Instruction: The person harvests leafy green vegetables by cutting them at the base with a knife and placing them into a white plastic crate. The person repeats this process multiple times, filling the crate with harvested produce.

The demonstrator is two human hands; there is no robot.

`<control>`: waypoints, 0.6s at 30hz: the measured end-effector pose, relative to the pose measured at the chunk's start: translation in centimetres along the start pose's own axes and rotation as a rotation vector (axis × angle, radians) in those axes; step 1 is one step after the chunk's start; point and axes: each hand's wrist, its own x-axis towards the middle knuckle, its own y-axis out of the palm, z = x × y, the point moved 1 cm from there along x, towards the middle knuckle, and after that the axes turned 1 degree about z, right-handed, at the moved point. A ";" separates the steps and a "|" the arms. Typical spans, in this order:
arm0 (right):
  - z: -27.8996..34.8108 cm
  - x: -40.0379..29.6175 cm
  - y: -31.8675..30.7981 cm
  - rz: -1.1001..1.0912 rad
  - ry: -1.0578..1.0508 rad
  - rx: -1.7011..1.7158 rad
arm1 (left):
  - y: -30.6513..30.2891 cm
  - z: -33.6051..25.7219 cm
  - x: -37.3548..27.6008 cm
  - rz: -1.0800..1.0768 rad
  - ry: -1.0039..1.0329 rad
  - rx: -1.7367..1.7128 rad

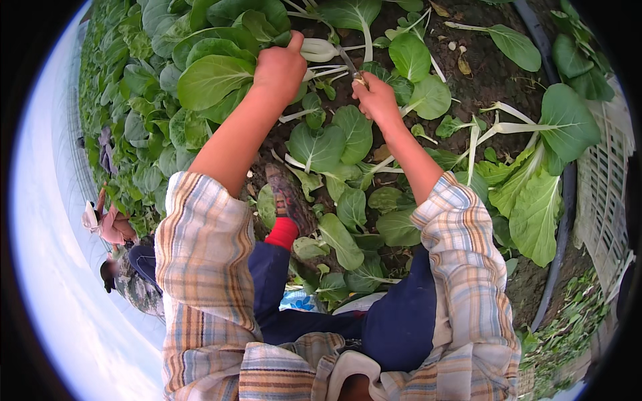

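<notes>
Near the top of the view, my left hand (pixel 281 70) grips a leafy head of bok choy (pixel 215 80). Its broad green leaves spread to the left of my fingers, and a pale stem base (pixel 320 50) shows on the right. My right hand (pixel 376 97) is closed around the handle of a small knife (pixel 347 59). The blade points up and left, with its tip close to the stem base; whether it touches cannot be told. Loose leaves (pixel 316 145) lie on the soil below and between my hands.
Dense growing bok choy (pixel 145 85) fills the left side. A black hose (pixel 562 225) runs down the right, beside a pale plastic crate (pixel 602 190). My shoe (pixel 288 195) stands among cut leaves. Two other people, one in a pink top (pixel 116 225) and one in camouflage (pixel 138 288), are at far left.
</notes>
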 end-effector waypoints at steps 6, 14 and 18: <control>-0.8 1.8 0.5 -0.058 -0.066 -0.101 | -0.4 -0.3 -0.1 -0.024 0.017 -0.012; -2.0 1.8 -1.2 -0.093 -0.201 -0.231 | -1.1 -0.5 -0.5 -0.002 0.017 -0.040; -1.0 1.1 -0.7 -0.030 -0.076 -0.124 | -0.9 -0.6 -0.6 0.013 0.016 -0.048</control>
